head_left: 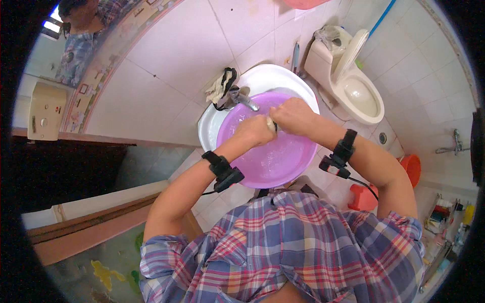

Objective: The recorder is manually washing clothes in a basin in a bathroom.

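Both my hands are closed over a purple basin (pixel 308 159) that rests in the white sink (pixel 303 88). My left hand (pixel 256 130) is wrapped round a small pale, wet-looking cloth (pixel 272 124) with a dark edge; only a bit of it shows. Right against it, my right hand (pixel 293 116) makes a fist, knuckles up, gripping the cloth's other end, mostly hidden. Water seems to lie in the basin under the hands. Just beyond them a metal faucet (pixel 245 99) points over the basin. Another white cloth with black trim (pixel 221 90) lies bunched behind the faucet.
A beige toilet (pixel 353 93) with its lid up stands to the far right. Along the right are an orange bucket (pixel 411 169), a red plastic item (pixel 362 197) and a rack of bottles (pixel 444 217). A mirror (pixel 76 55) and a beige box (pixel 46 111) are at left.
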`<state>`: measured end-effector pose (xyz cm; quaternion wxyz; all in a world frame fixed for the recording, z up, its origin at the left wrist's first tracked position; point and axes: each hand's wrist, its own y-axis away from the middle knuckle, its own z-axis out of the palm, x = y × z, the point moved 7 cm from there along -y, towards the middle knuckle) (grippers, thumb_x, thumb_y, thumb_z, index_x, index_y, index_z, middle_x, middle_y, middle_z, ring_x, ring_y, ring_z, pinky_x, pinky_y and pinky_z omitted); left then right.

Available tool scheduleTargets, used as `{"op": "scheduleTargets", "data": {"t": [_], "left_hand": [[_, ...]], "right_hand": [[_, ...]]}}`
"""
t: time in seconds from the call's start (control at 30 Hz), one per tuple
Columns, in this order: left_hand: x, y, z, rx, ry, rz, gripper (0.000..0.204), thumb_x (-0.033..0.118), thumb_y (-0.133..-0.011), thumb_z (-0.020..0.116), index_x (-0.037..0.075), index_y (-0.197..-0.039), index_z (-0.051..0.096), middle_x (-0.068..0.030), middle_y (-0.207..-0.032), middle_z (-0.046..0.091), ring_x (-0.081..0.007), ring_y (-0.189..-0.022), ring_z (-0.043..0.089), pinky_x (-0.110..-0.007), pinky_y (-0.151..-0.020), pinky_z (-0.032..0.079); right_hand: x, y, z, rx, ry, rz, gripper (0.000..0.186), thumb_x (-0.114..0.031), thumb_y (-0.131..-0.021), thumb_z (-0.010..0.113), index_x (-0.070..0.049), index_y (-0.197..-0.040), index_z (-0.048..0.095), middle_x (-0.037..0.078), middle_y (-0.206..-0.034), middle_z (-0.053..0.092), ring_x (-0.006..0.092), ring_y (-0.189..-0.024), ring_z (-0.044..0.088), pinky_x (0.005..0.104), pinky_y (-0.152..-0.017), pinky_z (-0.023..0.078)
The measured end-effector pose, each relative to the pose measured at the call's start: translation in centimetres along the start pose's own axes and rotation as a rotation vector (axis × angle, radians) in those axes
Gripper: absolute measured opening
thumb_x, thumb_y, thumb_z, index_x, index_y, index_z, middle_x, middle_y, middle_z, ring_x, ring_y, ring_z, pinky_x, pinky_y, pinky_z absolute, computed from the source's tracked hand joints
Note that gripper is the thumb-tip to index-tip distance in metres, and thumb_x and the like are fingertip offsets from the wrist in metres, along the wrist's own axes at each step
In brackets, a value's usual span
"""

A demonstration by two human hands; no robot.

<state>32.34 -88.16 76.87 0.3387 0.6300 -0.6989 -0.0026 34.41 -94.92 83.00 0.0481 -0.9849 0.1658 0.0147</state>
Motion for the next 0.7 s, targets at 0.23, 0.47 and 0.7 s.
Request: {"op": "scheduleTargets", "data": {"t": [0.23,0.47,0.7], "left_hand": [[0.7,0.3,-1.8,0.213,-0.239,-0.068,0.024,0.021,-0.069,0.054,0.003,-0.083,0.061,-0.0195,-0.075,0.063,-0.0332,-0.071,0.063,-0.043,-0.065,0.050],[1.1,0.7,-1.3,0.188,-0.382,0.111,0.022,0.025,-0.073,0.054,0.004,-0.083,0.054,-0.0176,-0.070,0.062,-0.0341,-0.067,0.061,-0.045,-0.059,0.048],[0.6,1.8,-1.1,0.264,-0.384,0.221,0.020,0.020,-0.071,0.056,0.005,-0.084,0.055,-0.0157,-0.065,0.061,-0.0327,-0.061,0.061,-0.044,-0.058,0.048]], "right_hand": [[1.5,0.3,2.9,-0.146,-0.140,0.267,0.011,-0.013,-0.062,0.061,-0.004,-0.069,0.064,0.016,-0.069,0.063,0.0309,-0.066,0.063,0.0415,-0.059,0.050],[1.4,1.8,6.7,-0.193,-0.462,0.474,0.019,-0.013,-0.062,0.056,0.000,-0.073,0.064,0.022,-0.073,0.061,0.0371,-0.070,0.061,0.0446,-0.065,0.049],[0.4,1.8,6.8,-0.160,-0.611,0.485,0.019,-0.011,-0.060,0.056,0.003,-0.070,0.063,0.024,-0.071,0.060,0.0376,-0.070,0.061,0.0446,-0.064,0.049]]}}
